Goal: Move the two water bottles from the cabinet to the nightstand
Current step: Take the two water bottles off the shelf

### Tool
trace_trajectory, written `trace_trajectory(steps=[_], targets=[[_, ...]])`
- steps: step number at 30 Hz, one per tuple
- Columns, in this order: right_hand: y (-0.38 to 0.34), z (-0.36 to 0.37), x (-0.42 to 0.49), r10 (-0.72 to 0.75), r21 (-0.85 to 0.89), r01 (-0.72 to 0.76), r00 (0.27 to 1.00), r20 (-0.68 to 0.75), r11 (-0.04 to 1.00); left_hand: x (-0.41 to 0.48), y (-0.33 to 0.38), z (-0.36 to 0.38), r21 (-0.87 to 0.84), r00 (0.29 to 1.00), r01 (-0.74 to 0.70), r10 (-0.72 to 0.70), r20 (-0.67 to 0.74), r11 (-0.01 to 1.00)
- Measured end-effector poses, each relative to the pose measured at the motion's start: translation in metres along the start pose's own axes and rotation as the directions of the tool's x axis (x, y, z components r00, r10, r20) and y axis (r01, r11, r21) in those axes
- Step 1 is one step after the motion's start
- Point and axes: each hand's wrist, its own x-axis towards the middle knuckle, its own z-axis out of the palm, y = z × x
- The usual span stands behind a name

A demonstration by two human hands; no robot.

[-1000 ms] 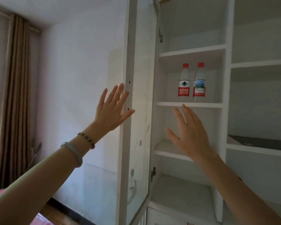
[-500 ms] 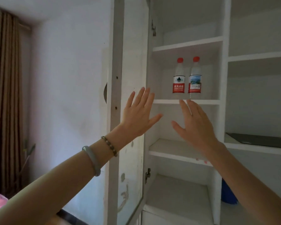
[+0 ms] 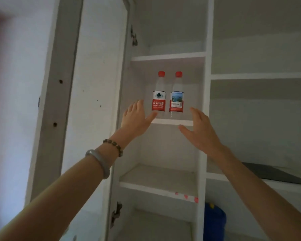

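Two clear water bottles with red caps and red labels stand upright side by side on a white cabinet shelf [image 3: 172, 121]: the left bottle [image 3: 159, 96] and the right bottle [image 3: 177, 98]. My left hand [image 3: 137, 120] is raised just left of and below the left bottle, fingers spread, thumb near the bottle's base. My right hand [image 3: 197, 129] is raised below and to the right of the right bottle, also spread, holding nothing. Neither hand grips a bottle. The nightstand is out of view.
The cabinet door [image 3: 94, 101] stands swung out on the left, close to my left forearm. More white shelves [image 3: 156, 186] lie below and to the right. A dark flat object [image 3: 274, 173] rests on the right shelf; a blue object [image 3: 215, 218] sits low down.
Both hands have risen and moved in toward the bottles. My left hand left the door and crossed to the shelf opening. The view has moved closer to the cabinet.
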Motion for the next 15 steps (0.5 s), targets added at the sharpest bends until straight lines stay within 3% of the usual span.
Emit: trace_trajectory(steps=[9,15], targets=[[0.032,0.017,0.063,0.049,0.175,-0.060,0.997,0.066,0.983,0.061,-0.006,0.036,-0.311,0.983,0.162,-0.126,0.132,0.937],[0.047,0.041,0.112,0.096,0.219,-0.096,0.995,0.010,0.971,0.107,-0.013,0.063,-0.459,0.959,0.255,-0.162,0.233,0.851]])
